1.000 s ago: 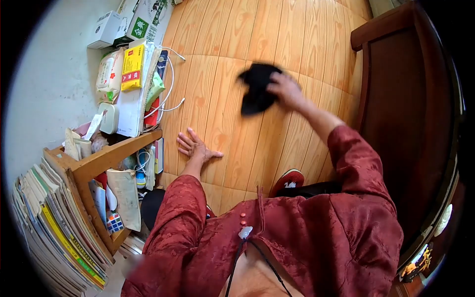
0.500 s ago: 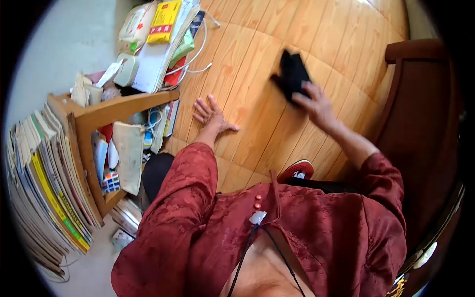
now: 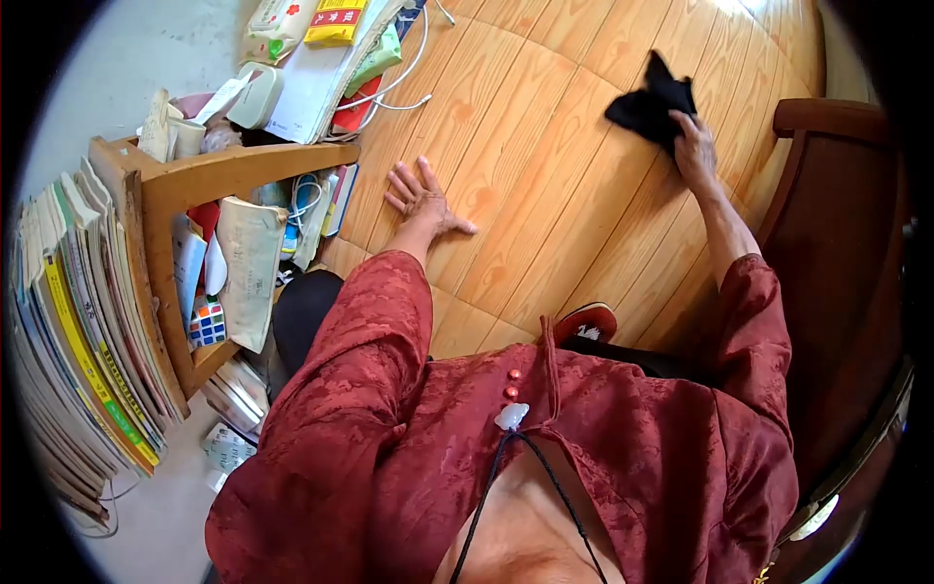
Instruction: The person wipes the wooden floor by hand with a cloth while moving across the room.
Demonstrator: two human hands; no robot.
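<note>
My right hand [image 3: 695, 150] grips the near edge of a black cloth [image 3: 646, 109], which is spread and crumpled on the wood-patterned floor [image 3: 530, 165]. The fingertips rest over the cloth, and part of the grip is hidden. On the left, my left hand [image 3: 424, 200] is planted on the same floor with its fingers spread, holding nothing. It is close to the wooden rack's end and the books beside it. Both arms are in dark red patterned sleeves.
A wooden rack [image 3: 238, 167] with papers, a puzzle cube [image 3: 207, 322] and cables stands at left, beside a row of books [image 3: 92, 331]. White cables [image 3: 394, 105] trail onto the floor. Dark red wooden furniture [image 3: 827, 195] borders the right. A red shoe [image 3: 587, 321] is near my body.
My right hand has moved the black cloth to the right and farther away across the floor. My left hand stays planted with its fingers spread. The view has shifted slightly.
</note>
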